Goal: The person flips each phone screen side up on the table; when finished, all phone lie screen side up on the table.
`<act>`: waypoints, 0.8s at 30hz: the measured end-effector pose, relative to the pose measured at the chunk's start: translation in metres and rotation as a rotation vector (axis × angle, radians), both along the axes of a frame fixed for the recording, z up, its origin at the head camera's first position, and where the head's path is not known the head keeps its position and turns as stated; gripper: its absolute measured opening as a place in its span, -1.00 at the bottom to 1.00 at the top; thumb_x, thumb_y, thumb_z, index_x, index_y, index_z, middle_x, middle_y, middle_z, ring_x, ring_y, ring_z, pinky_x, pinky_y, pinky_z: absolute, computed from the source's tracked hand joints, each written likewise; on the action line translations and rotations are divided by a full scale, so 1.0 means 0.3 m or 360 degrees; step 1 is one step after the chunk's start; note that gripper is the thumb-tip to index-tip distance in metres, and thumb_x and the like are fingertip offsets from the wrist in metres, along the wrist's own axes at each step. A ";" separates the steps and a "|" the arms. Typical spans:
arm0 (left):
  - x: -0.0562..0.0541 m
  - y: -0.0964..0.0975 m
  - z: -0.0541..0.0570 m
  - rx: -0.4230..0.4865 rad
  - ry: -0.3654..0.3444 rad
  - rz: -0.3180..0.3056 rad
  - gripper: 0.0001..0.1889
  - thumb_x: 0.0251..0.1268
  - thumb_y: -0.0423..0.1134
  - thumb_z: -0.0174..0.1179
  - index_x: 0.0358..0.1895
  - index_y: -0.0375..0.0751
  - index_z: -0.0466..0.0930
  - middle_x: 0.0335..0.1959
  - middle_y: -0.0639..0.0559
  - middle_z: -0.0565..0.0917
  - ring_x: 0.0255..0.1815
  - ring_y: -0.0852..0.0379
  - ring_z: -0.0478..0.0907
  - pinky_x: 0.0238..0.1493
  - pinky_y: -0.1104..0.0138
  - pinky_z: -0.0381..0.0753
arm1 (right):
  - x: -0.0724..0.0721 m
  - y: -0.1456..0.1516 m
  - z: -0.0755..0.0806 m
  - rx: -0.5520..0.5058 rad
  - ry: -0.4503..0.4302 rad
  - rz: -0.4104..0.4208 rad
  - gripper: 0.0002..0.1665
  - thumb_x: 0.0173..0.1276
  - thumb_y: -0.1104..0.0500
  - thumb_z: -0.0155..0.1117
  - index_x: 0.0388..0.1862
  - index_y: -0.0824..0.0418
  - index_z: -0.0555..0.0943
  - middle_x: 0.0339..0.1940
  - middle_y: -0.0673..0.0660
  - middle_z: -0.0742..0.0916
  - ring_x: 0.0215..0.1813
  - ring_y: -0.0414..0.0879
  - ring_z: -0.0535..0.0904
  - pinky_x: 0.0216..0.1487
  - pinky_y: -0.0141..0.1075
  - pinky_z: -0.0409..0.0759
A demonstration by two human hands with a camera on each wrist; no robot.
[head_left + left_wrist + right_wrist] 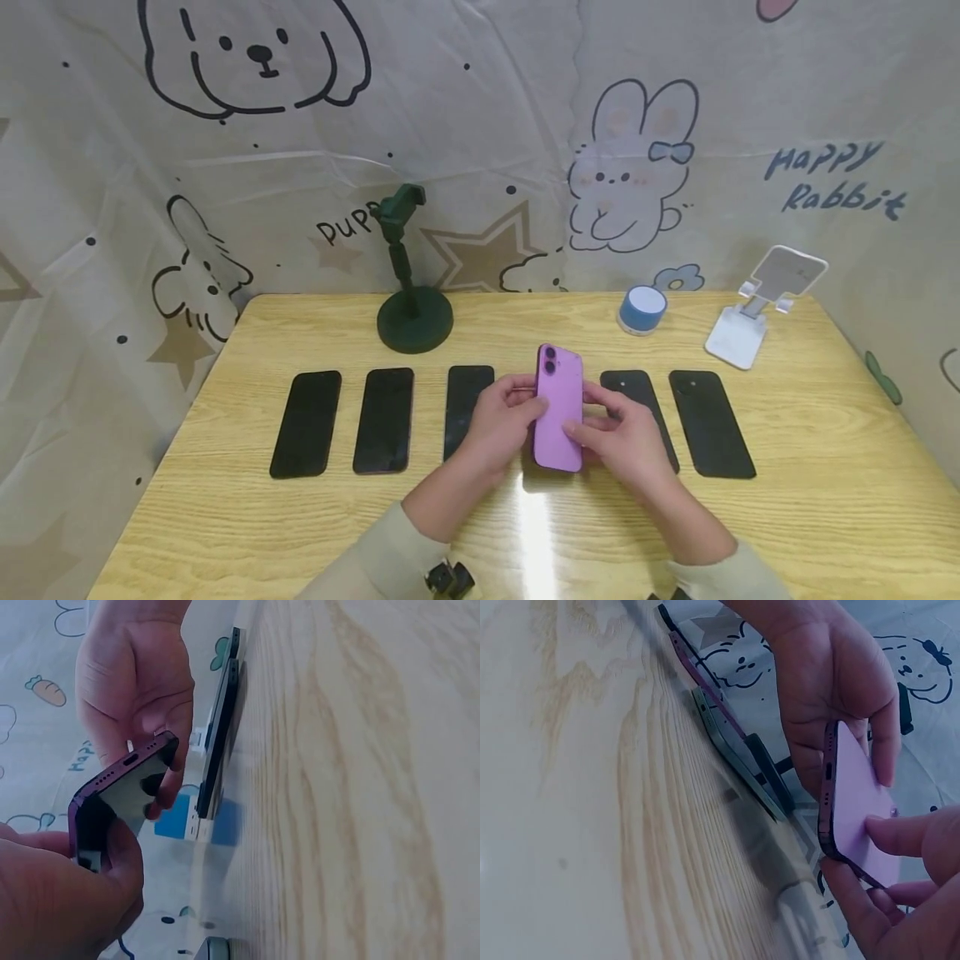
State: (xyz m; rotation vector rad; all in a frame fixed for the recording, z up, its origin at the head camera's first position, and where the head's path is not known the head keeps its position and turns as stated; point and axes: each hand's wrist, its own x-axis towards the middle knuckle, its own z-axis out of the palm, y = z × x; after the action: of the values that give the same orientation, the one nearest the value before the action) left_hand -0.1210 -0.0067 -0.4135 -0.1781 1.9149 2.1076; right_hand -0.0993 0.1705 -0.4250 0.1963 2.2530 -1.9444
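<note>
While both hands hold the pink phone [559, 425] clear of the tabletop [225, 542], pink back up and dark screen down, the step in hand looks like handling or turning it in the air. It sits mid-row, between the dark-screened phone [463, 400] on its left and the black phone [630, 386] on its right. Any next move probably calls for a balanced hold and care not to knock those neighbours. The grip is clamped on the phone from both sides: the left hand [497, 427] pinches its left edge, the right hand [628, 437] its right edge slightly nearer, both thumbs on the back
</note>
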 end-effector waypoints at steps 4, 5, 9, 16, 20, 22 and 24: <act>-0.001 -0.010 0.002 0.0120 0.0013 -0.0063 -0.70 0.43 -0.29 0.19 0.15 -0.28 0.56 -0.12 -0.13 0.64 -0.10 0.02 0.62 -0.05 0.18 0.62 | 0.001 -0.005 -0.003 -0.0068 0.0049 -0.0037 -0.22 0.22 0.42 0.46 0.43 0.24 0.45 0.23 0.30 0.56 -0.01 0.05 0.70 -0.25 -0.09 0.70; -0.001 -0.011 0.002 0.0153 0.0019 -0.0078 -0.71 0.45 -0.28 0.18 0.15 -0.30 0.56 -0.11 -0.14 0.64 -0.10 0.01 0.62 -0.04 0.17 0.62 | 0.002 -0.006 -0.003 -0.0101 0.0052 -0.0035 -0.23 0.23 0.40 0.46 0.43 0.23 0.45 0.23 0.30 0.57 -0.02 0.04 0.71 -0.25 -0.08 0.70; -0.002 -0.012 -0.001 0.0238 0.0045 -0.0145 -0.75 0.47 -0.30 0.17 0.10 -0.31 0.63 -0.10 -0.13 0.65 -0.12 0.02 0.62 -0.05 0.14 0.63 | 0.004 -0.011 -0.006 -0.0276 0.0063 0.0008 -0.32 0.33 0.28 0.42 0.42 0.21 0.47 0.26 0.27 0.55 0.00 0.02 0.70 -0.18 -0.01 0.69; -0.002 -0.008 -0.019 -0.0318 0.0312 -0.0058 -0.73 0.25 -0.22 0.42 0.00 -0.16 0.74 -0.09 0.04 0.68 -0.17 0.09 0.59 -0.24 0.26 0.63 | 0.014 -0.031 0.001 -0.0394 0.0122 0.0070 -0.38 0.43 0.13 0.34 0.42 0.24 0.45 0.29 0.31 0.53 0.09 0.11 0.65 -0.13 0.00 0.67; -0.001 -0.004 -0.020 -0.0695 0.0403 0.0089 -0.55 0.13 -0.07 0.51 0.05 -0.17 0.70 -0.04 0.04 0.67 -0.12 0.09 0.55 -0.25 0.30 0.60 | 0.026 -0.041 0.011 -0.0445 0.0158 0.0068 -0.42 0.51 0.14 0.23 0.42 0.32 0.43 0.29 0.36 0.55 0.11 0.11 0.63 -0.13 -0.01 0.68; 0.000 0.000 -0.018 -0.0736 0.0395 0.0092 -0.49 0.11 -0.03 0.52 0.08 -0.20 0.67 -0.06 0.03 0.67 -0.12 0.08 0.56 -0.24 0.30 0.61 | 0.029 -0.044 0.015 -0.0501 0.0170 0.0057 -0.45 0.58 0.11 0.11 0.42 0.36 0.42 0.28 0.35 0.56 0.09 0.05 0.64 -0.14 -0.03 0.68; 0.001 0.005 -0.018 -0.0749 0.0378 0.0090 -0.46 0.08 -0.01 0.53 0.08 -0.22 0.66 -0.13 0.04 0.67 -0.18 0.11 0.58 -0.26 0.31 0.62 | 0.031 -0.047 0.020 -0.0562 0.0173 0.0035 -0.47 0.62 0.09 0.01 0.41 0.37 0.43 0.27 0.35 0.58 0.07 0.02 0.66 -0.13 -0.04 0.68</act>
State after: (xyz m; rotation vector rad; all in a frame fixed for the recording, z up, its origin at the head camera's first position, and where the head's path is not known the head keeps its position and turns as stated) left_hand -0.1206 -0.0053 -0.4189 -0.0801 2.5532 1.7383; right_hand -0.0901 0.1565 -0.4189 0.0215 1.9146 -2.3477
